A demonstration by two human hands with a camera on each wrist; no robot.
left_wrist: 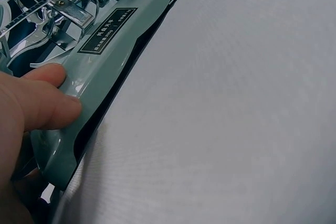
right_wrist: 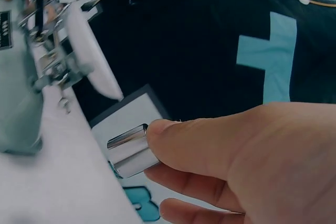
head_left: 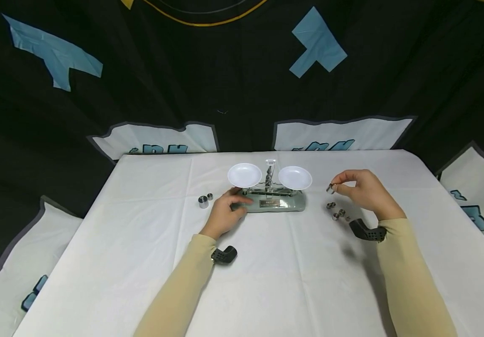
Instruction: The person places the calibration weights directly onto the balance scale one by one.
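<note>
A balance scale (head_left: 283, 203) with a grey-green base and two white pans stands near the table's far side. My left hand (head_left: 223, 213) grips the left end of its base, with fingers (left_wrist: 55, 109) lying over the top in the left wrist view. To the right, my right hand (head_left: 361, 191) pinches a shiny metal cylinder weight (right_wrist: 134, 150) between thumb and fingertips, held up above the table. Both the left pan (head_left: 244, 175) and the right pan (head_left: 295, 178) carry nothing. Below the right hand, several small metal weights (head_left: 336, 216) lie on the cloth.
Left of the scale stand a larger metal weight (head_left: 203, 201) and a small one (head_left: 210, 196). A white cloth (head_left: 263, 281) covers the table. Behind it hangs a black curtain (head_left: 182, 79) with blue tape pieces.
</note>
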